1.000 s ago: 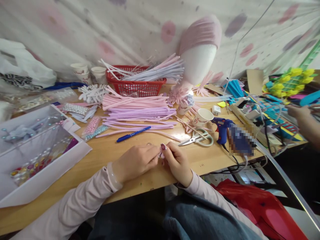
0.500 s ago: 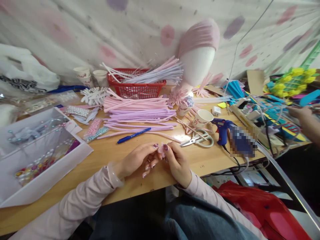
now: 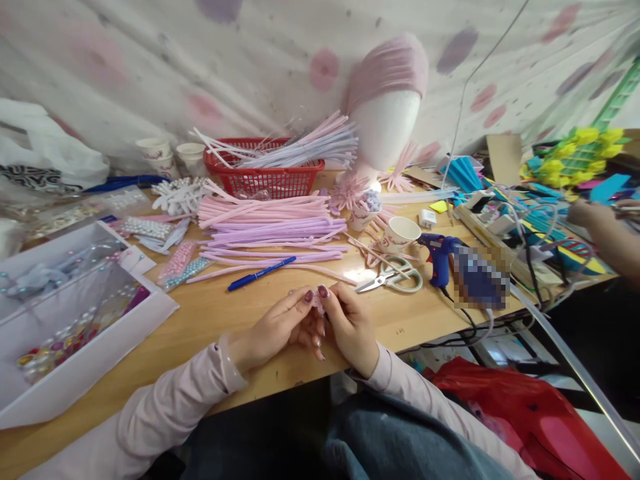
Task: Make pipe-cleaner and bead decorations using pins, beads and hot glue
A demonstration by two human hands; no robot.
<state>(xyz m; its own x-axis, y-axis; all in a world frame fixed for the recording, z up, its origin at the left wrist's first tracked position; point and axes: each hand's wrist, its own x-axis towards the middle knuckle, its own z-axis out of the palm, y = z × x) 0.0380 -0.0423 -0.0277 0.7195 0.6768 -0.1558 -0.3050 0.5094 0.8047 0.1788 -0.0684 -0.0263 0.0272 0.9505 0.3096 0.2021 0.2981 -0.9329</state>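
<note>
Just above the table's front edge, my left hand (image 3: 275,330) and my right hand (image 3: 354,327) meet fingertip to fingertip. Both are closed in a pinch on a small pale pink piece (image 3: 318,304); fingers cover most of it, so its exact kind is unclear. Beyond my left hand lies a blue pen (image 3: 261,274). Scissors with pale handles (image 3: 387,280) rest past my right hand, with a thin stick across them. Behind are bundles of pink pipe cleaners (image 3: 265,215) and purple pipe cleaners (image 3: 275,235). A blue glue gun (image 3: 440,260) is at the right.
A white box (image 3: 107,350) with beads and wires stands left. Behind are a red basket (image 3: 270,179) of pipe cleaners, a white head form (image 3: 387,127) and a paper cup (image 3: 401,235). Cables hang off the right edge. Another person's hand (image 3: 590,217) is at far right.
The view has shifted slightly, so things sit a little further left. My left fingers have curled in closer beneath the pink piece; both hands still pinch it.
</note>
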